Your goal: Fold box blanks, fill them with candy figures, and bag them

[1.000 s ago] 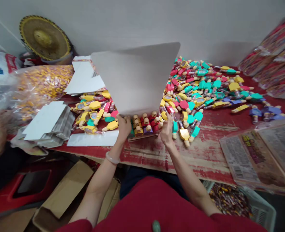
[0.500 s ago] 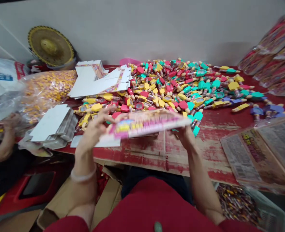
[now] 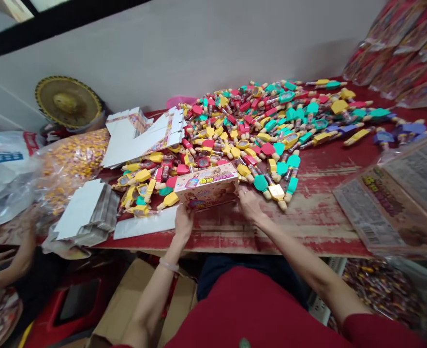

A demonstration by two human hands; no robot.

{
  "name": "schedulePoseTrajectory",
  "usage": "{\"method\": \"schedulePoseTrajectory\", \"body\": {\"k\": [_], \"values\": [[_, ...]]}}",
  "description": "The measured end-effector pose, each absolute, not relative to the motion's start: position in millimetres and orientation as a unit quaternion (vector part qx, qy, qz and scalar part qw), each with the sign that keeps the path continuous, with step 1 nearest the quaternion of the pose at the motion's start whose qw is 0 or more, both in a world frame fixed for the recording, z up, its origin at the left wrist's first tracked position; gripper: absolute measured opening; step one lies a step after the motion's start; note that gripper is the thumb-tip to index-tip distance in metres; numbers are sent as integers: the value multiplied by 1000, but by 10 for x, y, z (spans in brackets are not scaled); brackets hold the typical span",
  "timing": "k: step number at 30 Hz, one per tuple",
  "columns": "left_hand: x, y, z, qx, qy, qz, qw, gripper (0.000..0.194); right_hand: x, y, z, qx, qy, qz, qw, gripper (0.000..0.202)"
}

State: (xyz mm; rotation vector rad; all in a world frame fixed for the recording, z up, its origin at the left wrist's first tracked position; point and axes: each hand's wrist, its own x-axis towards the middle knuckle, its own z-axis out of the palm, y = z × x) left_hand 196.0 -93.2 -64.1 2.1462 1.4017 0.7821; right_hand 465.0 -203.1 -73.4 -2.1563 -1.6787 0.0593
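Observation:
A printed cardboard box (image 3: 210, 189) stands at the table's front, gripped between my two hands. My left hand (image 3: 183, 221) is closed on its near left corner, fingers partly hidden behind the card. At the opposite end my right hand (image 3: 248, 204) holds the box's right side, the fingers along its edge. Right behind the box spreads a big heap of small candy tubes (image 3: 242, 128) with yellow, red and green shovel-shaped ends. A flat white card (image 3: 144, 224) lies left of my left hand.
Stacks of white folded cartons (image 3: 77, 208) and printed cartons (image 3: 126, 137) stand left, by a bag of yellow pieces (image 3: 75, 157). Another person's arm (image 3: 21, 256) is at far left. Wrapped packs (image 3: 390, 208) lie right, above a filled crate (image 3: 383, 290).
The box has come down from a tilted, raised position to the tabletop. Both hands have moved closer together around it, and the view has shifted.

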Motion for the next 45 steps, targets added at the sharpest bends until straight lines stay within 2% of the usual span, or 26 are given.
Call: {"method": "schedulePoseTrajectory", "body": {"k": [4, 7, 11, 17, 20, 22, 25, 28, 32, 36, 39, 42, 44, 45], "values": [[1992, -888, -792, 757, 464, 358, 288, 29, 4661, -2034, -850, -771, -599, 27, 215, 31], [1917, -805, -833, 754, 446, 317, 364, 25, 4734, -2035, -854, -755, -607, 46, 244, 28], [1842, -641, -820, 788, 438, 256, 348, 17, 4823, -1992, -846, -723, -608, 105, 310, 27], [1900, -579, -800, 805, 437, 222, 332, 18, 4855, -1991, -814, -734, -591, 157, 297, 27], [1770, -486, -436, 809, 436, 219, 329, 17, 5013, -2024, -407, -751, -573, 146, 294, 25], [1710, -375, -20, 801, 454, 272, 281, 24, 5095, -1985, 68, -760, -551, 71, 338, 30], [1902, -205, 581, 792, 435, 401, 149, 36, 5001, -1731, 779, -716, -558, -81, 411, 42], [2380, -124, 816, 850, 388, 330, 132, 37, 4664, -1351, 1022, -729, -590, -88, 336, 50], [2755, -289, 747, 872, 456, 118, 133, 38, 4361, -1070, 683, -781, -605, 28, 152, 69], [2552, -941, 798, 843, 532, -1, 74, 52, 4460, -1116, 506, -768, -631, 25, 108, 80], [2488, -1659, 801, 859, 468, -47, 203, 61, 4569, -1179, 589, -810, -580, 40, 74, 88], [2647, -2106, 566, 872, 291, -11, 393, 66, 4623, -1176, 646, -794, -601, 77, 52, 89], [2662, -2093, 282, 863, 252, 54, 434, 62, 4645, -1195, 630, -757, -648, 82, 37, 84], [2590, -1999, 120, 857, 283, 103, 417, 57, 4655, -1225, 612, -736, -672, 78, 28, 80]]}}
